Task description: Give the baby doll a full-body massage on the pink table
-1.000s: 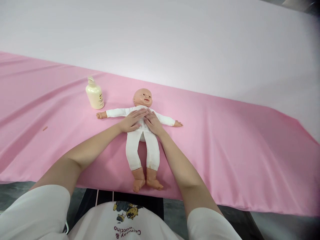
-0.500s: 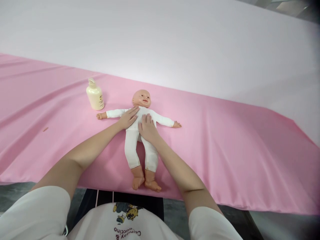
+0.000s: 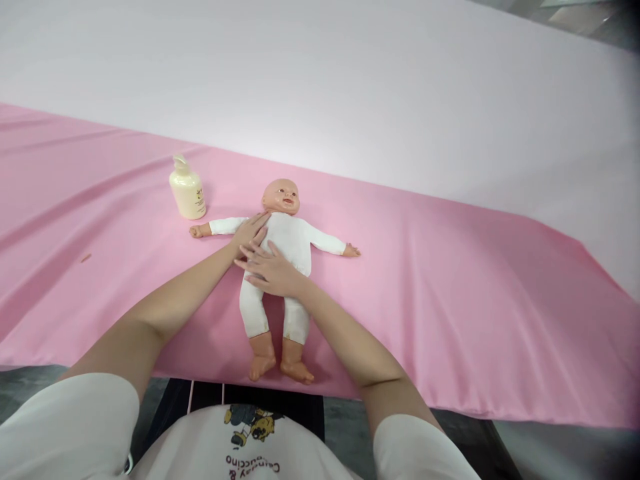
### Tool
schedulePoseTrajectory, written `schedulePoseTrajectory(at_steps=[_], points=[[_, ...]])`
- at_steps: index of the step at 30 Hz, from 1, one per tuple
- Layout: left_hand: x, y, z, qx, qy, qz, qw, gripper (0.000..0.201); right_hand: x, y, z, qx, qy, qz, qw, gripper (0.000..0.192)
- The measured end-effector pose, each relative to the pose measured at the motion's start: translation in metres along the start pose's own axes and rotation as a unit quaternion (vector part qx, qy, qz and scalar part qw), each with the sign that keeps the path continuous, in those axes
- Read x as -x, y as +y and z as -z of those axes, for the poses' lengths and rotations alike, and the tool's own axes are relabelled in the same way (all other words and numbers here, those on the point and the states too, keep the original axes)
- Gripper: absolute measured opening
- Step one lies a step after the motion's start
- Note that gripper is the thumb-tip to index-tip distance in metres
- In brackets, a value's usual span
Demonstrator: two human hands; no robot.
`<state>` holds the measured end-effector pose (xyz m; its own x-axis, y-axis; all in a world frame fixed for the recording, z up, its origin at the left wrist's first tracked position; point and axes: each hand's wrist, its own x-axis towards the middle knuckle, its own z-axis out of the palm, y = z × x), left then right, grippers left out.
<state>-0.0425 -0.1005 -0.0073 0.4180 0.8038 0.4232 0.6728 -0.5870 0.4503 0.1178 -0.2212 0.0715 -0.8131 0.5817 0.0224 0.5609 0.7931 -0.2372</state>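
Right hand [image 3: 269, 271] spread across cloth-bodied doll [image 3: 290, 239]

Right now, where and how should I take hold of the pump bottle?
Probably around the middle of the pump bottle, below its pump head, with the left hand coming from the left: it stands upright with a rounded body, and the doll has an arm stretched toward its near right side.

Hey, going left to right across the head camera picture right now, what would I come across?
Small brown scrap → pump bottle → person's left hand → doll's open hand.
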Motion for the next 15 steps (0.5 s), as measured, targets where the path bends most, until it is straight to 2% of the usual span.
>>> schedulePoseTrajectory(at_steps=[3, 9, 15], points=[[-0.001, 0.001, 0.001, -0.011, 0.004, 0.012, 1.0, 0.057, -0.001, -0.003, 0.0, -0.032, -0.007, 0.03, 0.999, 0.048], [-0.003, -0.007, -0.004, -0.006, -0.005, 0.015, 1.0, 0.058, -0.004, 0.026, -0.005, -0.075, 0.098, -0.075, 0.99, 0.051], [0.0, 0.002, 0.005, 0.013, -0.01, 0.008, 1.0, 0.06, -0.003, 0.06, -0.011, -0.071, 0.144, -0.148, 0.976, 0.058]])
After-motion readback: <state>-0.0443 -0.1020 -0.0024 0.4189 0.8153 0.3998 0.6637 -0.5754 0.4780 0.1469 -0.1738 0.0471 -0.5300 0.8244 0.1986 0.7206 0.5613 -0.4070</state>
